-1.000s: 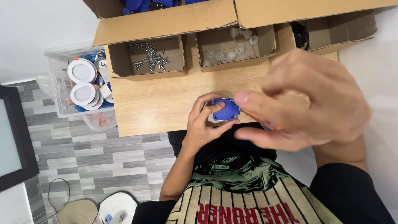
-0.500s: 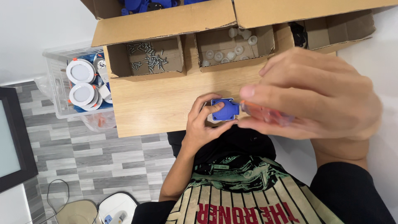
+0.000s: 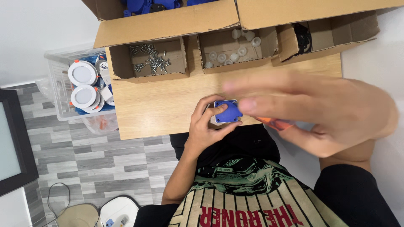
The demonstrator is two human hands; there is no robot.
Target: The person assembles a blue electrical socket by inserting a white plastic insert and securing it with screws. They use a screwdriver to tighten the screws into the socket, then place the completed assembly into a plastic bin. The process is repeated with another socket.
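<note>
Left hand (image 3: 206, 126) clamped on small blue square part (image 3: 227, 112) at near table (image 3: 160, 105) edge — right hand (image 3: 320, 113) blurred, just right of it, fingertips touching the part; an orange tool (image 3: 278, 123) shows under them, grip unclear. Screw box (image 3: 153, 63) lies beyond, to the left.
</note>
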